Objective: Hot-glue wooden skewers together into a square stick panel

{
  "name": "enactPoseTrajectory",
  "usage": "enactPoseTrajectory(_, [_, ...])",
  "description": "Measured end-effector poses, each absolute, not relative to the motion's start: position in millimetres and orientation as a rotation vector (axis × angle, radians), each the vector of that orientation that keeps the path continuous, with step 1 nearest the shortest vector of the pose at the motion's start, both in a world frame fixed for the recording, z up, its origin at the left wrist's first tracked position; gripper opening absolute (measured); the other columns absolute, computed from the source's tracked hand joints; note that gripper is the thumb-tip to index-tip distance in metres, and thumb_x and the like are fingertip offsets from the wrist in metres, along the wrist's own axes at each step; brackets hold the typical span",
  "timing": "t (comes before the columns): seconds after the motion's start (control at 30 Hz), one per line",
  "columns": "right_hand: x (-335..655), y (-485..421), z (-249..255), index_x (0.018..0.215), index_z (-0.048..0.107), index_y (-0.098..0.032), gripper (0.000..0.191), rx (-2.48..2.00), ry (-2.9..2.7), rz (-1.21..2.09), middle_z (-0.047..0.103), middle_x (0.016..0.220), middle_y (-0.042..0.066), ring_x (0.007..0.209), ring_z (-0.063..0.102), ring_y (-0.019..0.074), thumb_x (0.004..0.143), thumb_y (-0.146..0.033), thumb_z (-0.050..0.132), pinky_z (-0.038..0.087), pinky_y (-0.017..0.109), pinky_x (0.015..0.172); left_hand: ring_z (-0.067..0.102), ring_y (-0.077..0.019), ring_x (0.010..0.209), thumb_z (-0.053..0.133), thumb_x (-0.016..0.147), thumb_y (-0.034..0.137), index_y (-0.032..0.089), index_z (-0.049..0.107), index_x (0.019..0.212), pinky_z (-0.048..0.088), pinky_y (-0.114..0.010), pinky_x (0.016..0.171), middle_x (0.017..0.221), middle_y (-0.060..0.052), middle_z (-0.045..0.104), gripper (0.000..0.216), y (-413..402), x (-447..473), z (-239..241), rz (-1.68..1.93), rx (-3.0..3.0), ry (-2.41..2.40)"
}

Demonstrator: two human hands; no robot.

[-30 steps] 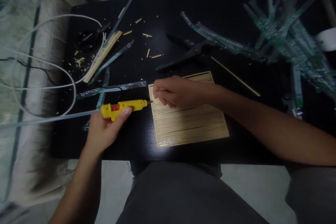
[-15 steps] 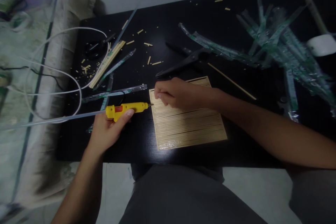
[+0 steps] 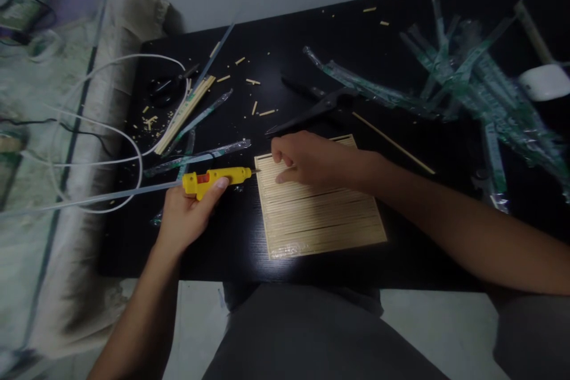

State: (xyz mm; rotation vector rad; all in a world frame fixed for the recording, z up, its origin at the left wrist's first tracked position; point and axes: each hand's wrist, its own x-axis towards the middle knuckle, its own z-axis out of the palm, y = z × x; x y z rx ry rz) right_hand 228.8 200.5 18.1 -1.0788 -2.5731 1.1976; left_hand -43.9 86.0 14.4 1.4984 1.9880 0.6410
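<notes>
My left hand (image 3: 184,214) is wrapped around a yellow hot glue gun (image 3: 216,181). A long translucent glue stick (image 3: 146,190) runs out of its back end to the left. The gun's nozzle points right, at the left edge of a flat panel of thin wooden sticks (image 3: 320,208), near the far left corner. I cannot tell whether the tip touches the wood. Over the panel's far part is my right hand (image 3: 307,160), its thumb and bent index finger apart, with nothing visible between them. The other fingers are partly hidden.
Beyond the panel lie black-handled shears (image 3: 312,110) and a single stick (image 3: 394,142). Crumpled plastic wrappers (image 3: 481,71) spread at the right, near a white case (image 3: 544,82). At the left are a stick bundle (image 3: 184,116), small scissors (image 3: 164,89), offcuts and a looped white cable (image 3: 138,151).
The glue gun's tip has shifted slightly toward the panel's far left corner. My right hand has moved a little right, and its thumb and index finger have parted. The view has tilted slightly.
</notes>
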Motion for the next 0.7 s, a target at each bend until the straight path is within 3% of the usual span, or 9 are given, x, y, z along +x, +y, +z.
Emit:
enactPoseTrajectory(0.17, [228.6,200.2,22.1,0.101,0.062,-0.018,0.024,-1.085,-2.577,1.225,0.067,0.097,0.002,0.081,0.057,0.0155,0.086,-0.022,0.08,0.033,0.027,0.07,0.051,-0.0146,0.046,0.068,0.087,0.066,0.022,0.058,0.058,0.037,-0.027,0.045,0.05,0.001,0.055,0.054,91.7,-40.5,15.6,0.663,1.466,2.015])
enactPoseTrajectory(0.37, [224.1,195.2,26.4,0.097,0.058,-0.017,0.009,-1.086,-2.666,1.075,0.069,0.103,0.008,0.085,0.058,0.0179,0.098,-0.02,0.067,0.031,0.029,0.071,0.055,-0.0146,0.048,0.071,0.086,0.061,0.02,0.069,0.066,0.041,-0.026,0.047,0.054,0.0,0.062,0.046,94.6,-37.5,19.8,0.691,1.413,2.008])
enactPoseTrajectory(0.7, [221.6,194.5,26.6,0.098,0.06,-0.017,0.011,-1.135,-2.658,1.079,0.071,0.105,0.007,0.084,0.058,0.0174,0.097,-0.022,0.069,0.03,0.029,0.071,0.057,-0.0152,0.051,0.069,0.086,0.067,0.019,0.075,0.074,0.043,-0.026,0.048,0.061,-0.002,0.067,0.05,98.9,-39.0,18.4,0.686,1.412,1.952])
